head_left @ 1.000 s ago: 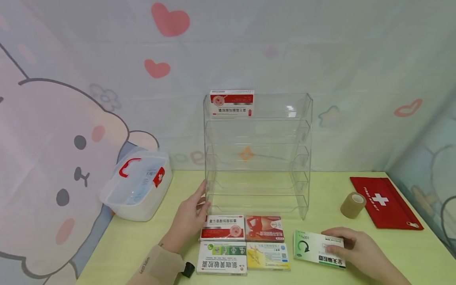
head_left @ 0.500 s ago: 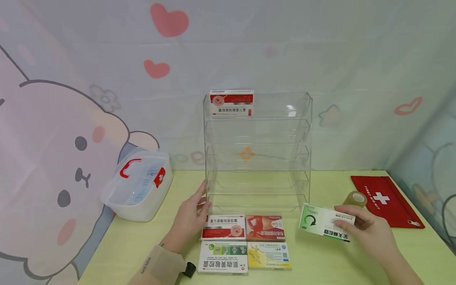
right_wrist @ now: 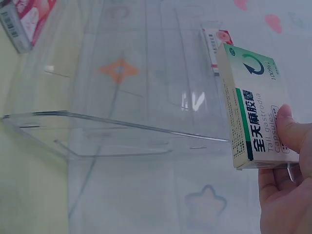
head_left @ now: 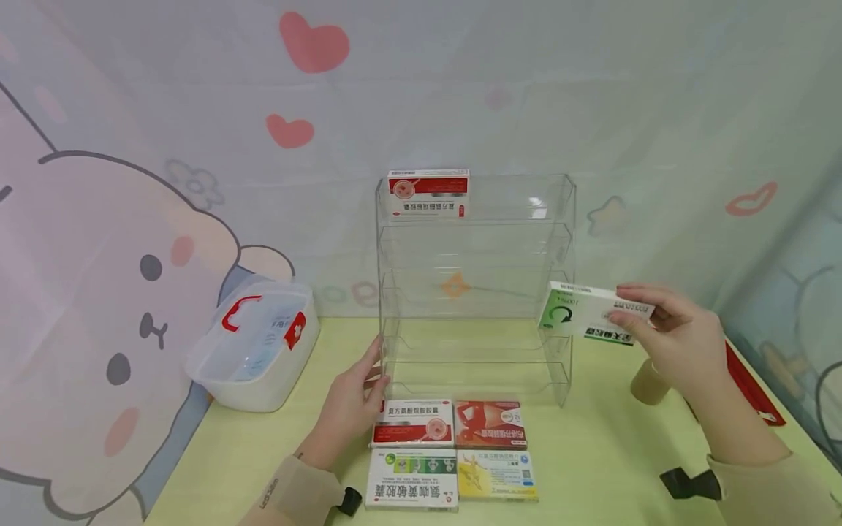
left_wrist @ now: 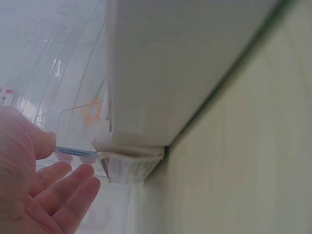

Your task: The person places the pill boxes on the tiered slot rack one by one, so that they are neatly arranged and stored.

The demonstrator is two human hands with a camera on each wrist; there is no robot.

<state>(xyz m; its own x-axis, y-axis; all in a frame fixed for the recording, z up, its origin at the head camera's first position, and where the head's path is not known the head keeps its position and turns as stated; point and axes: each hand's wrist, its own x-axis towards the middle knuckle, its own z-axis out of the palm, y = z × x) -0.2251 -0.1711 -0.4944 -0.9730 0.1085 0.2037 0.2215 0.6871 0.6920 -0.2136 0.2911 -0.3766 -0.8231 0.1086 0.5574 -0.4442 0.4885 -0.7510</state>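
Note:
A clear acrylic tiered rack [head_left: 476,362] stands upright on the table. My left hand [head_left: 349,413] holds the lower left side panel of the rack; in the left wrist view the thumb is on one side of the panel edge, with fingertips showing through the plastic. My right hand [head_left: 684,336] pinches a green-and-white medicine box [head_left: 582,313] by its right end, thumb on the printed front. That box is raised off the table and overlaps the rack's right side in the head view. A red-and-white medicine box [head_left: 429,196] sits at the left of the top tier.
Before the rack lie a red-and-white box [head_left: 413,424], a red box [head_left: 490,425], a white-and-green box [head_left: 412,478] and a yellow box [head_left: 498,475]. A tan bandage roll [head_left: 647,386] and red pouch [head_left: 743,380] are at right, a white first-aid case [head_left: 253,351] at left.
My right hand has lifted the green-and-white medicine box off the table and carried it up to the height of the rack's middle tiers. The left hand has stayed at the rack.

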